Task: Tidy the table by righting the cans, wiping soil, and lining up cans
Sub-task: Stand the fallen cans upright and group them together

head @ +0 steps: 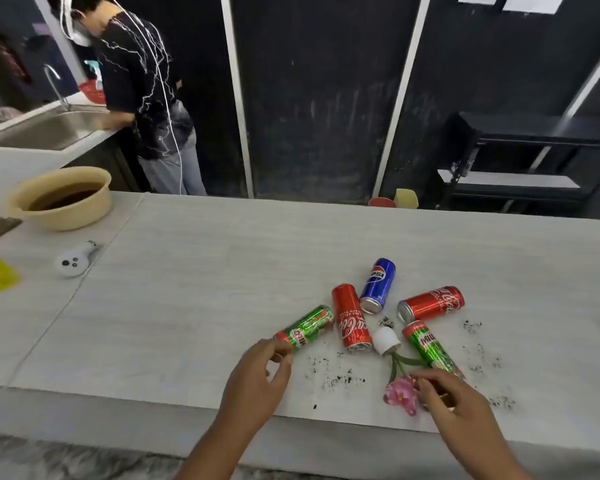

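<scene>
Grey-white stone-look worktop (222, 271) fills the lower two thirds of the frame. Upper left: a second person (146, 98) in a dark printed shirt stands at a steel sink (49, 129). Beige basin (63, 199) of brown liquid sits at the worktop's left end.

Left hand (257, 372), lower centre: fingers curled, tips at the lower end of the left green can (309, 325). Cannot tell whether the grip is closed on it. Right hand (454, 400), lower right: index finger lies across the lower end of the right green can (428, 346), thumb below. Grip likewise cannot be told.

All five cans lie on their sides in a loose fan, right of centre:
- centre red can (350, 318), touching the left green can
- blue can (378, 284), just above it
- right red can (432, 303), above the right green can

White pot (386, 339) is tipped over between the centre red can and the right green can; its pink flower (400, 394) lies beside the right hand. Dark soil (340, 375) is scattered below and right of the cans.
</scene>
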`<move>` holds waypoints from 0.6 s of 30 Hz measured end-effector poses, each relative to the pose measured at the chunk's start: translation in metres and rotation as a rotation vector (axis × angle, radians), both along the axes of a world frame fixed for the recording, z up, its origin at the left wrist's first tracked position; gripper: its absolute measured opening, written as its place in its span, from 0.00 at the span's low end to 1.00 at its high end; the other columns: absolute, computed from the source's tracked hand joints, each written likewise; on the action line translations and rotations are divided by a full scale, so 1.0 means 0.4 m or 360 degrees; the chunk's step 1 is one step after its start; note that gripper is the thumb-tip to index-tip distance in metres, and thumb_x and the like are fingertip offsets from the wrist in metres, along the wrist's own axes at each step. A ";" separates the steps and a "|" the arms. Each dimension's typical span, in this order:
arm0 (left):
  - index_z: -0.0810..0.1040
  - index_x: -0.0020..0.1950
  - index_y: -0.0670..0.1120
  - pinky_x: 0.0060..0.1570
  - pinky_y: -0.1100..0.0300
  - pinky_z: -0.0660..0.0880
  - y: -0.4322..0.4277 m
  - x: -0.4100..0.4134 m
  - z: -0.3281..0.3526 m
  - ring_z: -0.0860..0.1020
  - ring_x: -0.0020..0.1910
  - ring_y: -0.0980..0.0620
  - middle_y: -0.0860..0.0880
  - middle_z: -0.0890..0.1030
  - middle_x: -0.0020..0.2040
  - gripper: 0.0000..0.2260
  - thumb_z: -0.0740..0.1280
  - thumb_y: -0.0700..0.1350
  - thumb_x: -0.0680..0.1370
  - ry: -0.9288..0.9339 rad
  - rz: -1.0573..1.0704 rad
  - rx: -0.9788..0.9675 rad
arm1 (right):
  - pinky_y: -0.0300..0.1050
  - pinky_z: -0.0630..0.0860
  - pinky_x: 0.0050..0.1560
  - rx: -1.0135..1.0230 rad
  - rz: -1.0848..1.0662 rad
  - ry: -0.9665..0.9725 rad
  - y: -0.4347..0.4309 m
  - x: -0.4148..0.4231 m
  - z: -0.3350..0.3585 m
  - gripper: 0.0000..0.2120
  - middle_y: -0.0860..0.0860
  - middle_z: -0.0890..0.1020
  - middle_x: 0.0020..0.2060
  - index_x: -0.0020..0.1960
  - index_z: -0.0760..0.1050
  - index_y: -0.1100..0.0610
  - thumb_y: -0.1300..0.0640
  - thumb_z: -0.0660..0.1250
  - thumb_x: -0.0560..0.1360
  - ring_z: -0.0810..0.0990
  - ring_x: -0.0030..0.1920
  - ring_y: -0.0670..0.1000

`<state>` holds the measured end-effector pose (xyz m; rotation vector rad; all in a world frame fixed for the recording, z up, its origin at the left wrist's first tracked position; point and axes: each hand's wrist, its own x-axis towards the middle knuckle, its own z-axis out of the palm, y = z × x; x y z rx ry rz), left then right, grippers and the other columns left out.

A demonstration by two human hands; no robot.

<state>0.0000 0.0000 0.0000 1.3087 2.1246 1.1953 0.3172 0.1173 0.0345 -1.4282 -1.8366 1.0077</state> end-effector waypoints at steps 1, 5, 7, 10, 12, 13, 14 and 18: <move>0.79 0.57 0.66 0.48 0.69 0.76 0.008 -0.013 0.001 0.79 0.58 0.62 0.66 0.80 0.58 0.09 0.72 0.50 0.83 0.0059 -0.0014 0.0019 | 0.47 0.83 0.45 0.0005 -0.0005 -0.0004 0.007 -0.005 -0.002 0.15 0.42 0.88 0.43 0.49 0.88 0.42 0.64 0.74 0.80 0.86 0.41 0.47; 0.78 0.68 0.58 0.60 0.56 0.77 0.050 -0.058 -0.030 0.74 0.65 0.59 0.64 0.76 0.64 0.18 0.77 0.50 0.80 0.0162 -0.0005 -0.0065 | 0.41 0.78 0.41 0.0119 -0.0155 -0.0124 0.038 -0.005 0.011 0.12 0.36 0.84 0.46 0.51 0.84 0.40 0.58 0.74 0.80 0.82 0.46 0.43; 0.75 0.75 0.56 0.64 0.57 0.73 0.068 -0.070 -0.044 0.72 0.70 0.55 0.61 0.74 0.69 0.26 0.78 0.54 0.79 0.0203 -0.0053 -0.0195 | 0.38 0.75 0.41 0.0211 -0.0225 -0.0187 0.070 0.013 0.004 0.11 0.38 0.84 0.46 0.51 0.83 0.39 0.57 0.74 0.79 0.81 0.48 0.42; 0.72 0.80 0.55 0.69 0.51 0.73 0.088 -0.079 -0.063 0.72 0.73 0.51 0.57 0.77 0.73 0.34 0.78 0.61 0.77 0.0255 -0.0090 -0.0365 | 0.47 0.75 0.46 0.0247 -0.0265 -0.0366 0.124 0.048 -0.020 0.10 0.40 0.83 0.52 0.57 0.82 0.41 0.52 0.76 0.78 0.80 0.52 0.46; 0.73 0.80 0.55 0.68 0.49 0.74 0.100 -0.075 -0.070 0.74 0.71 0.51 0.56 0.79 0.71 0.35 0.78 0.63 0.75 0.0285 -0.0069 -0.0401 | 0.50 0.78 0.48 0.0182 -0.0236 -0.0416 0.159 0.057 -0.036 0.15 0.46 0.84 0.56 0.64 0.83 0.45 0.49 0.77 0.77 0.80 0.53 0.49; 0.73 0.79 0.55 0.67 0.48 0.74 0.105 -0.070 -0.072 0.75 0.69 0.51 0.57 0.80 0.69 0.35 0.79 0.64 0.75 0.0303 -0.0049 -0.0409 | 0.50 0.78 0.48 0.0128 -0.0206 -0.0432 0.178 0.056 -0.042 0.19 0.47 0.83 0.58 0.66 0.82 0.47 0.46 0.77 0.77 0.81 0.53 0.48; 0.74 0.78 0.56 0.67 0.48 0.74 0.110 -0.066 -0.073 0.76 0.68 0.51 0.57 0.81 0.68 0.34 0.80 0.63 0.74 0.0313 -0.0020 -0.0412 | 0.49 0.79 0.49 0.0055 -0.0166 -0.0459 0.196 0.050 -0.043 0.22 0.47 0.83 0.59 0.68 0.81 0.47 0.42 0.76 0.77 0.81 0.53 0.48; 0.78 0.72 0.54 0.61 0.51 0.78 0.112 -0.052 -0.075 0.78 0.63 0.52 0.56 0.81 0.63 0.28 0.83 0.51 0.74 0.0052 0.0074 -0.0312 | 0.48 0.80 0.49 -0.0245 0.0011 -0.0628 0.260 0.021 -0.044 0.28 0.46 0.83 0.58 0.72 0.79 0.44 0.33 0.73 0.76 0.83 0.53 0.48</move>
